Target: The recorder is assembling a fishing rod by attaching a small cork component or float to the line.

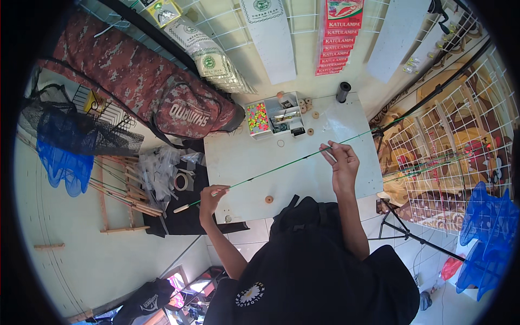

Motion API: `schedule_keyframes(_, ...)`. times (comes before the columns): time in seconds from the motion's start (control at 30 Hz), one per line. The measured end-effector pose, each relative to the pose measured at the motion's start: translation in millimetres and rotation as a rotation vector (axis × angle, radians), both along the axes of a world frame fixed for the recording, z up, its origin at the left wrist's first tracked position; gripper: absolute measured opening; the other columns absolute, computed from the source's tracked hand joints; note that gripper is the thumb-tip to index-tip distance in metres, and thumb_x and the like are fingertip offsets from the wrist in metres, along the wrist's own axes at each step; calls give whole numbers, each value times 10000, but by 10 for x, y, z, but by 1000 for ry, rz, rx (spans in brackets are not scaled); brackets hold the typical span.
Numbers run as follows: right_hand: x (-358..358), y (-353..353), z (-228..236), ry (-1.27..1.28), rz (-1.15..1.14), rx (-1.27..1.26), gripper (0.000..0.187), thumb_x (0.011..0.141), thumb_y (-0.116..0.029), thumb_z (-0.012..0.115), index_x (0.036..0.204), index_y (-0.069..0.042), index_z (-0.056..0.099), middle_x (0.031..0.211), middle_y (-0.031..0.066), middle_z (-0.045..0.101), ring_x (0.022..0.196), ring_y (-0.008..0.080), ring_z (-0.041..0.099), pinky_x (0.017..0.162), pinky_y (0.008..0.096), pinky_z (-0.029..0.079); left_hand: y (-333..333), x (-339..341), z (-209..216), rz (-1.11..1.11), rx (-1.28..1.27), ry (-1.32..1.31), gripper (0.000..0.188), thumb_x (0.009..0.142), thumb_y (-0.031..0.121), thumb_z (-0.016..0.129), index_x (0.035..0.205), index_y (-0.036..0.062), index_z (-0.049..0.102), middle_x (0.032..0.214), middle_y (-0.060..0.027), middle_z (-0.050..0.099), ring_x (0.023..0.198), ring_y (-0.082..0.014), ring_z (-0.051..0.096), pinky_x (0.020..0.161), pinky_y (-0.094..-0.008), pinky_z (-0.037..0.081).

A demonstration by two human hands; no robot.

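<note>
A thin green fishing rod (276, 169) with dark bands along it slants across the white tabletop, rising from lower left to upper right. My left hand (211, 199) pinches it near its left end, where a short pale handle (182, 208) sticks out past the table's edge. Farther along, my right hand (342, 162) is closed around the rod with thumb and fingertips. The rod's thin right end runs on toward the table's right edge. Both hands are above the tabletop.
A white divided box (284, 112) with bright beads stands at the back of the table (244, 157). Near it are a dark cylinder (343, 92) and several cork rings (269, 199). A camouflage rod bag (184, 105) leans at left. White wire racks (428, 162) stand right.
</note>
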State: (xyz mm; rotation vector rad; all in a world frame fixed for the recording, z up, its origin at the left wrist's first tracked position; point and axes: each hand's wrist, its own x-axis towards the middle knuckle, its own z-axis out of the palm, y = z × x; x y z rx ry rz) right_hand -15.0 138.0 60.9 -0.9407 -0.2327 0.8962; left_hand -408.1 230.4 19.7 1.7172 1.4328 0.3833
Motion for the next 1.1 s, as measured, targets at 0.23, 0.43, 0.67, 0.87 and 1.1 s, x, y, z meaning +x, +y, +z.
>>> schedule_keyframes(0.23,-301,34,125,11,-10,9,85,913,-21,620,934,55,586,1031,199,645,956,306,681,917,425,569,-17,-122,-144,-88,13,-17,446,815,-126,557,1206,65,649,1170,-128,670,1097,-241,640,979,-376,474)
schedule_keyframes(0.43,-431,-17,281,-26,-18,-9,85,926,-14,594,945,69,586,1053,203,641,968,317,679,920,424,572,161,1202,950,-347,304,-220,389,868,-79,515,1223,39,621,1202,-145,632,1151,-271,598,996,-341,438)
schedule_keyframes(0.67,-687,-141,444,-29,-44,35,88,924,-18,610,961,62,600,1027,186,663,943,251,686,906,387,576,130,2514,1369,-522,152,-586,234,931,125,612,1135,25,672,1083,-118,686,958,-189,663,856,-315,515)
schedule_keyframes(0.87,-793,-238,351,-79,-57,78,102,911,5,613,977,74,577,1015,158,657,953,233,679,916,382,570,145,3086,1501,-799,11,-465,305,882,199,698,1128,19,678,860,-67,696,767,-105,623,718,-261,501)
schedule_keyframes(1.1,-692,-319,404,-110,-9,77,120,894,0,645,964,85,596,1020,174,664,979,239,675,937,360,553,63,3277,1531,-809,-72,-556,210,869,109,681,1038,-16,699,818,-80,715,710,-90,652,646,-246,515)
